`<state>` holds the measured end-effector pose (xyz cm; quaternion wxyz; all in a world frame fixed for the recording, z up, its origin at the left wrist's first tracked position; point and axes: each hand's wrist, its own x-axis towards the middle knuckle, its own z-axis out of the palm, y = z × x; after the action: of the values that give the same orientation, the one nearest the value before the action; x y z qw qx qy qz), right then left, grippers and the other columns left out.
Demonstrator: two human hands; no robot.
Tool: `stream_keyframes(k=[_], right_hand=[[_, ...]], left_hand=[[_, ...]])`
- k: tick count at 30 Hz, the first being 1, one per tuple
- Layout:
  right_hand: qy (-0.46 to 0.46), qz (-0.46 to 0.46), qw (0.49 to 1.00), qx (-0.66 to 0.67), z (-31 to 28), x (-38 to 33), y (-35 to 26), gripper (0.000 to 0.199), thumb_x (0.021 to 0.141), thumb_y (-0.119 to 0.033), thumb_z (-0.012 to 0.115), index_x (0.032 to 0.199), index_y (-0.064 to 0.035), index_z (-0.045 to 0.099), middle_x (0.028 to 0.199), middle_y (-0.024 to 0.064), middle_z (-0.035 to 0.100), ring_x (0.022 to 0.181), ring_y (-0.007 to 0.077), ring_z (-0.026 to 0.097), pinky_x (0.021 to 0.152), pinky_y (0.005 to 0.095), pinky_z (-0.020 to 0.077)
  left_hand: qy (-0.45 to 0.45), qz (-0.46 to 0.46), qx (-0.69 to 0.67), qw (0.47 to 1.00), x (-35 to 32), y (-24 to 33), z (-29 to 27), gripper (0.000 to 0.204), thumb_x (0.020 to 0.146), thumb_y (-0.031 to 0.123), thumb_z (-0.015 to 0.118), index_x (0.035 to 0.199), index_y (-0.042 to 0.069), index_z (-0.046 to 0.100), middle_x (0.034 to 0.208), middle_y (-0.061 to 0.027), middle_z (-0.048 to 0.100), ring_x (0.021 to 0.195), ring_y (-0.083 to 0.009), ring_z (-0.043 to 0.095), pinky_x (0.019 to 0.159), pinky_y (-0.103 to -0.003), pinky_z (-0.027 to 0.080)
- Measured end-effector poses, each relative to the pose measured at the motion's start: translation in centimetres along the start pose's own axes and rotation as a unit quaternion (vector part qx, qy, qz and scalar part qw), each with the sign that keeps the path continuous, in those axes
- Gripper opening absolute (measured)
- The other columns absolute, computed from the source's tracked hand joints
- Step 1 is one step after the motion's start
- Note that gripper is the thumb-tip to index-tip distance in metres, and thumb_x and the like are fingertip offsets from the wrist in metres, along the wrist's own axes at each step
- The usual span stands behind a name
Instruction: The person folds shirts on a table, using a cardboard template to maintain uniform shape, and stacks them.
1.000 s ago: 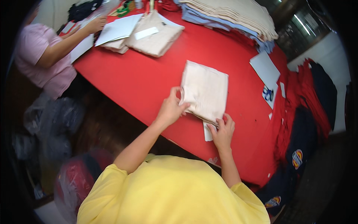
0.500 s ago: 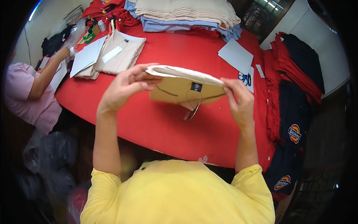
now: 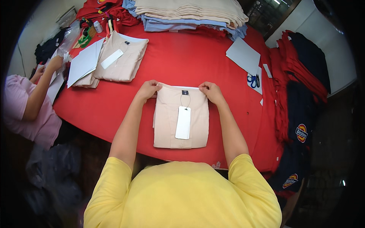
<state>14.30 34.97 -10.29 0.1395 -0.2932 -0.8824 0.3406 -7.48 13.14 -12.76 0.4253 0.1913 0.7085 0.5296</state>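
A folded beige shirt [image 3: 167,125] lies flat on the red-covered table [image 3: 178,57], close to the edge nearest me. From its dark neck label [image 3: 185,92] a blank white hang tag [image 3: 183,122] hangs on a thin loop and rests on the front. My left hand [image 3: 148,90] pinches the shirt's far left corner. My right hand [image 3: 211,92] pinches the far right corner, fingers closed on the cloth. A white edge shows along the top between my hands.
More folded beige shirts [image 3: 127,62] and white sheets [image 3: 84,62] lie at the left, near a co-worker in a pink shirt [image 3: 32,108]. Beige and blue garments [image 3: 190,13] are piled at the back. Blue-handled scissors [image 3: 252,79] and red and navy garments [image 3: 300,98] are at the right.
Both hands have lowered the folded shirt from a tilted position above the table to flat on it. Its front and hang tag now face up. The co-worker's arm has shifted slightly.
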Motion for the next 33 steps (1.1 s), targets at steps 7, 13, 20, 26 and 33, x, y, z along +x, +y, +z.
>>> stream_keyframes(k=[7, 13, 20, 26, 33], right_hand=[[-0.055, -0.029, 0.972, -0.226, 2.5, -9.2, -11.0, 0.061, 0.082, -0.046, 0.067, 0.124, -0.0044, 0.051, 0.110, 0.0159, 0.055, 0.093, 0.0349, 0.063, 0.079, 0.0430, 0.0522], [-0.075, 0.047, 0.994, -0.068, 1.8, -10.0, -9.6, 0.059, 0.085, -0.028, 0.065, 0.131, 0.0025, 0.043, 0.104, 0.0203, 0.060, 0.093, 0.0294, 0.065, 0.075, 0.0404, 0.0533], [-0.117, 0.144, 0.979, 0.084, 0.3, -9.2, -8.7, 0.045, 0.085, -0.017, 0.067, 0.124, 0.0004, 0.053, 0.081, 0.0080, 0.060, 0.080, 0.0179, 0.066, 0.070, 0.0329, 0.0517], [0.188, 0.073, 0.979, -0.040, 2.1, -2.5, 2.3, 0.040, 0.089, -0.022, 0.065, 0.120, 0.0022, 0.057, 0.087, 0.0077, 0.064, 0.081, 0.0189, 0.063, 0.073, 0.0313, 0.0509], [-0.059, 0.117, 0.987, 0.092, 1.3, 0.5, 2.4, 0.024, 0.088, -0.016, 0.060, 0.103, 0.0026, 0.067, 0.094, 0.0138, 0.068, 0.085, 0.0211, 0.064, 0.075, 0.0337, 0.0502]], left_hand=[[-0.098, -0.006, -0.022, 0.995, 0.1, 0.2, -1.4, 0.037, 0.093, 0.018, 0.060, 0.128, 0.006, 0.055, 0.108, -0.0072, 0.065, 0.097, -0.0172, 0.064, 0.087, -0.033, 0.052], [-0.199, 0.018, -0.179, 0.963, -1.2, 0.9, -3.0, 0.048, 0.093, 0.011, 0.058, 0.138, 0.002, 0.044, 0.119, -0.0116, 0.061, 0.110, -0.0208, 0.060, 0.095, -0.036, 0.049], [-0.194, 0.021, -0.104, 0.975, -0.7, 0.9, -2.7, 0.050, 0.091, 0.006, 0.060, 0.139, 0.006, 0.045, 0.121, -0.0069, 0.060, 0.113, -0.0162, 0.058, 0.097, -0.034, 0.048], [-0.130, 0.022, -0.063, 0.989, -0.7, 1.0, -1.5, 0.036, 0.091, 0.005, 0.059, 0.127, 0.005, 0.057, 0.111, -0.0077, 0.064, 0.105, -0.0169, 0.062, 0.091, -0.031, 0.052], [-0.091, 0.056, -0.079, 0.991, -0.4, -0.5, -1.4, 0.026, 0.088, 0.003, 0.062, 0.114, 0.004, 0.064, 0.105, -0.0048, 0.066, 0.094, -0.0126, 0.063, 0.081, -0.028, 0.051]])
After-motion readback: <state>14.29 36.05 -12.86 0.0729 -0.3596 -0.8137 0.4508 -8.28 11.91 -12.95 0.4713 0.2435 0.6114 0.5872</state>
